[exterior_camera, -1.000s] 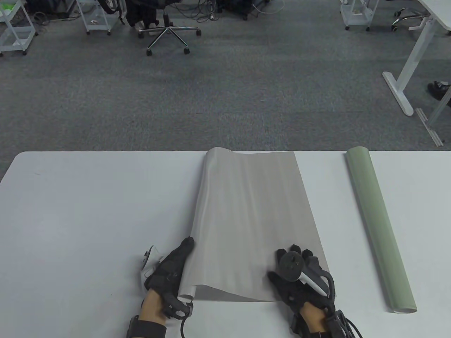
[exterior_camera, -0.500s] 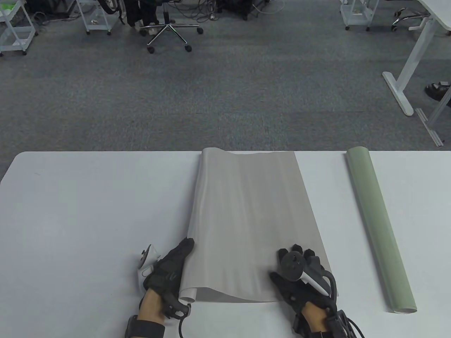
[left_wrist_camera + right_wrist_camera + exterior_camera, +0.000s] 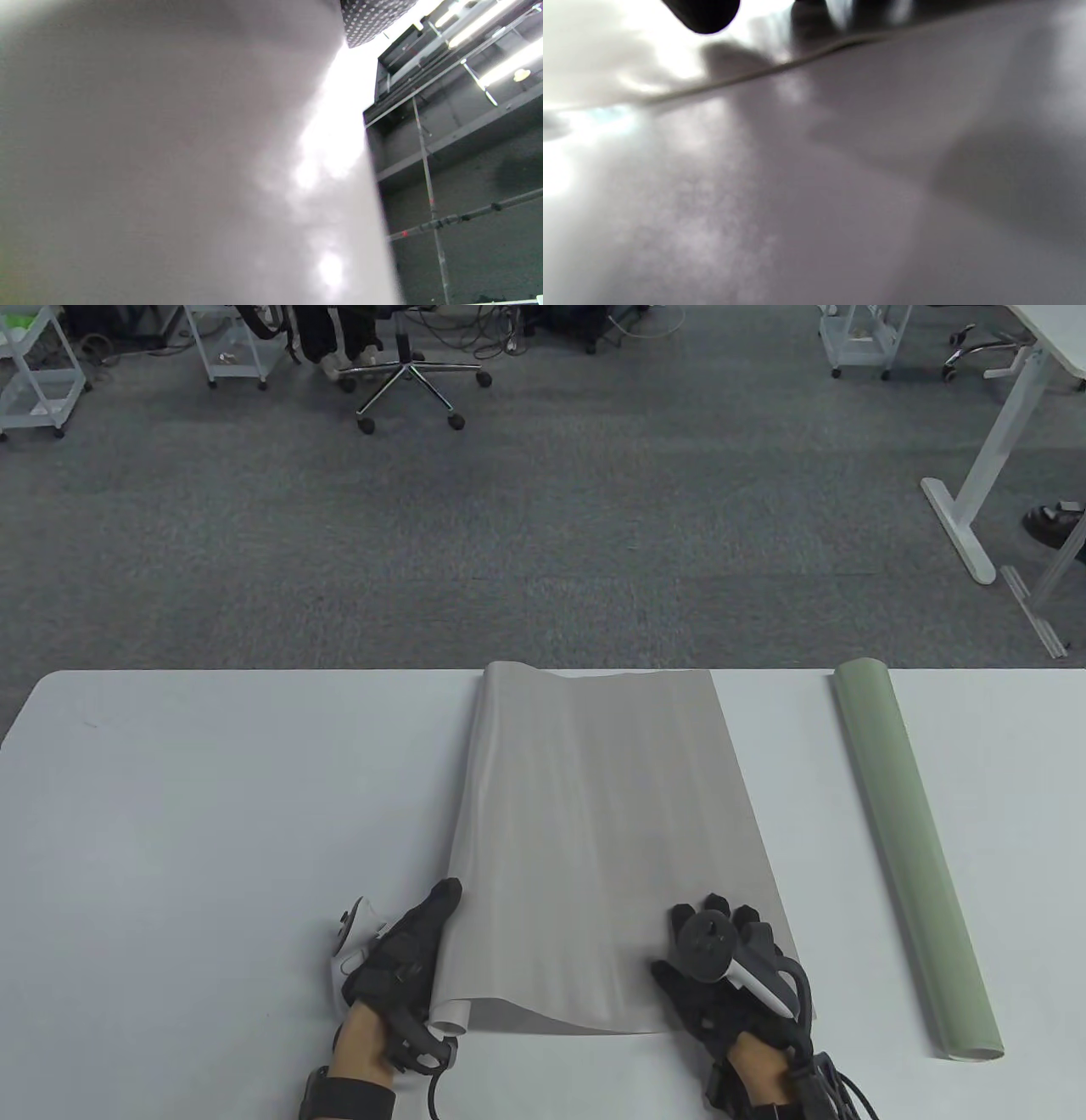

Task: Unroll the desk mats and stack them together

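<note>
Grey flat desk mat [image 3: 602,848] part-unrolled, mid white tabletop [image 3: 212,814]. L hand [image 3: 399,963] wraps fingers round its rolled left edge; R hand [image 3: 721,976] pressed flat, fingers spread, on near-right corner. Green rolled desk mat [image 3: 912,853] well apart, right.

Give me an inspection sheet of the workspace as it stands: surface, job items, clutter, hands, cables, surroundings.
Surface: white table, nothing wrong seen.
Job's things: grey mat partly unrolled, rippled, a roll left along its left edge; green mat fully rolled, lying apart to the right.
Clutter: nothing seen.
Grippers: left hand rests against the grey mat's rolled left edge near its front end; right hand presses flat on its near right corner.
Cables: glove leads trail from both wrists off the near edge; a tangle lies on the floor by the office chair.
Surroundings: grey carpet, white carts, another desk's leg on the right.
</note>
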The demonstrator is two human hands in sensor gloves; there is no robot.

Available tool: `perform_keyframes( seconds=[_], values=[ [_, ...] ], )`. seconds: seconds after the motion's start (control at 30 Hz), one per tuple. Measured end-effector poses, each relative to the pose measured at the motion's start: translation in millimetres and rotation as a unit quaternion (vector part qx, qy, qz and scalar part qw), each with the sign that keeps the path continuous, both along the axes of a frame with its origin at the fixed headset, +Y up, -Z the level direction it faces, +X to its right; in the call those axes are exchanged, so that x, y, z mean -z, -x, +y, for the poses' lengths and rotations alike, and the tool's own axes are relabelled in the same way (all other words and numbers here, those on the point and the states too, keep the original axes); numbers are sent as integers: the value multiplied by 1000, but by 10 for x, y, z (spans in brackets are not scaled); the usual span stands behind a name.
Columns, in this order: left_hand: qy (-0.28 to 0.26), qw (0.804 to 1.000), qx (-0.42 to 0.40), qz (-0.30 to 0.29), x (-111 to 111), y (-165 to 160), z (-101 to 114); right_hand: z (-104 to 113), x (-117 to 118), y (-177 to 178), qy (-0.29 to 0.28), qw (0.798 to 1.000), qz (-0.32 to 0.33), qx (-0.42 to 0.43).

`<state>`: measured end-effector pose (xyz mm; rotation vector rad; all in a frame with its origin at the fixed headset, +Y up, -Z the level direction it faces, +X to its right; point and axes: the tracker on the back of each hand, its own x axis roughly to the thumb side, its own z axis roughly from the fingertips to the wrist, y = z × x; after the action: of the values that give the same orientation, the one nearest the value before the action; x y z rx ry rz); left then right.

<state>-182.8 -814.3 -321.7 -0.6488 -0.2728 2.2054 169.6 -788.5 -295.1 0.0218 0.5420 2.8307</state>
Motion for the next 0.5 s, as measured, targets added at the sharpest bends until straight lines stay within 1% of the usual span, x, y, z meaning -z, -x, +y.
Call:
perform_keyframes(
  seconds=[0.13, 0.2, 0.33, 0.5],
  values=[
    [5, 1000, -22, -5, -11, 20, 29, 3, 7, -5, 1, 1000, -2, 7],
    [-1, 1000, -10, -21, -22, 37, 48, -1, 6, -12, -1, 1000, -3, 7],
    [-3, 1000, 13, -28, 3, 97, 36, -3, 9, -13, 0, 1000, -1, 6],
    [-13, 999, 49, 4, 4, 241, 88, -5, 17, -17, 2, 1000, -2, 5]
  ],
)
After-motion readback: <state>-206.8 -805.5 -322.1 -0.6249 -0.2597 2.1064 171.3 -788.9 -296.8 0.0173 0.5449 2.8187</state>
